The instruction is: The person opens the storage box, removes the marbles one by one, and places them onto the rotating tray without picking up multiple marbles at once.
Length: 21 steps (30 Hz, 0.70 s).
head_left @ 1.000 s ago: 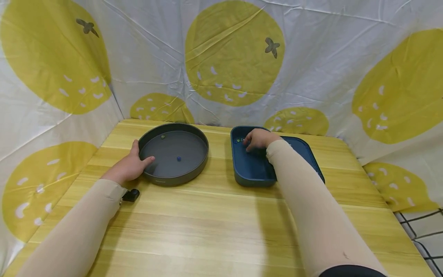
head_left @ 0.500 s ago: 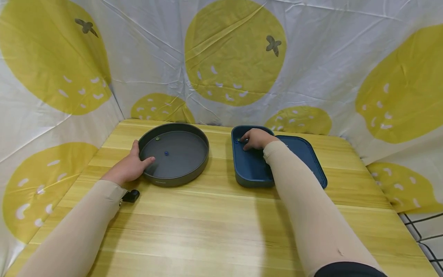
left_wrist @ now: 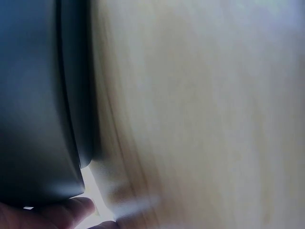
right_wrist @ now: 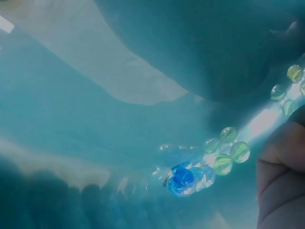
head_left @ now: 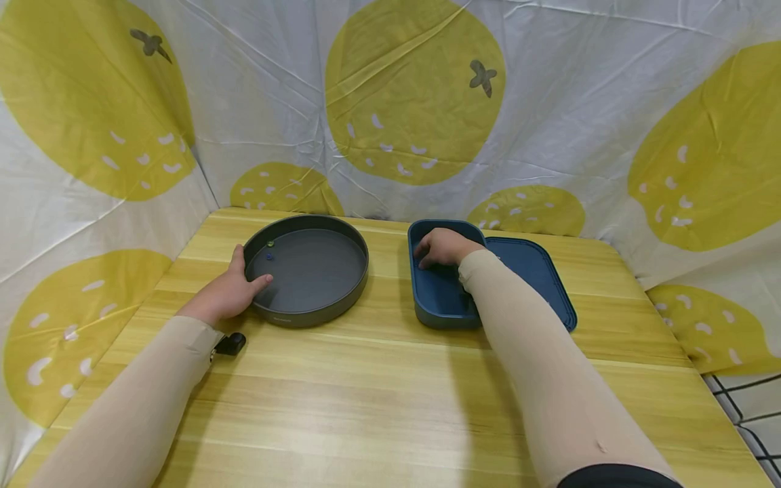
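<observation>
A round dark grey pan [head_left: 308, 317] stands on the left of the table. My left hand [head_left: 222, 295] grips its near-left wall, thumb over the rim inside and fingers outside. Inside the pan lie a green marble [head_left: 270, 243] and a blue marble [head_left: 270, 257], close together at the left wall. My right hand [head_left: 444, 247] reaches down into a blue rectangular container [head_left: 448, 320], fingers bent toward its far-left corner. In the right wrist view, several green marbles [right_wrist: 239, 152] and blue marbles [right_wrist: 182, 179] lie along the container's edge, beside my fingers [right_wrist: 283, 167]. My right fingertips are hidden.
A flat blue lid [head_left: 533, 264] lies to the right of the container, partly behind my right forearm. Fruit-print curtains [head_left: 415, 102] hang behind and at the sides of the wooden table [head_left: 366, 400]. A black wire grid [head_left: 747, 407] shows at the far right.
Both marbles in the pan have rolled left, the blue one farther, ending near the green one. My right hand has shifted slightly left inside the container. My left hand stays on the pan.
</observation>
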Tool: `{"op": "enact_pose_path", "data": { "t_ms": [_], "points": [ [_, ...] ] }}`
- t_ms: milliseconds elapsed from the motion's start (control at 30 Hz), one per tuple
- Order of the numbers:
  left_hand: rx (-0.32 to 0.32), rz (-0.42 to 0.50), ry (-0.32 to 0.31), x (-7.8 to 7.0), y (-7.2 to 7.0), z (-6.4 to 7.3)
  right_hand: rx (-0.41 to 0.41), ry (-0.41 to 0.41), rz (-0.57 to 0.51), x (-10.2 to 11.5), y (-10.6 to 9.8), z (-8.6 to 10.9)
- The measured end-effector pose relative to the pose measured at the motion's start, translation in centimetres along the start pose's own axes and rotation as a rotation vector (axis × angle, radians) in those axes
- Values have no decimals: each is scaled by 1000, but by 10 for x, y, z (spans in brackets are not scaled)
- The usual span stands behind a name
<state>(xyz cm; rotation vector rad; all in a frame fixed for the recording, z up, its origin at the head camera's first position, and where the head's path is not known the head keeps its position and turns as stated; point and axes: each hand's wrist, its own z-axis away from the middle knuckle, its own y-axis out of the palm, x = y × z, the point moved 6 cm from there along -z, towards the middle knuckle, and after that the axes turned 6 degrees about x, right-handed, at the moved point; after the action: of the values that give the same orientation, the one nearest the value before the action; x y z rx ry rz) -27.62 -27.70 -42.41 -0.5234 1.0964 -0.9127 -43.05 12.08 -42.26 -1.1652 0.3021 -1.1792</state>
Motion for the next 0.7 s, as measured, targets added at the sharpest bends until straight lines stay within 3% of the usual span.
{"op": "enact_pose_path", "data": {
  "t_ms": [700],
  "points": [
    [0,9,-2,-1,1,1,11,-47,-48,6,6,4]
  ]
}}
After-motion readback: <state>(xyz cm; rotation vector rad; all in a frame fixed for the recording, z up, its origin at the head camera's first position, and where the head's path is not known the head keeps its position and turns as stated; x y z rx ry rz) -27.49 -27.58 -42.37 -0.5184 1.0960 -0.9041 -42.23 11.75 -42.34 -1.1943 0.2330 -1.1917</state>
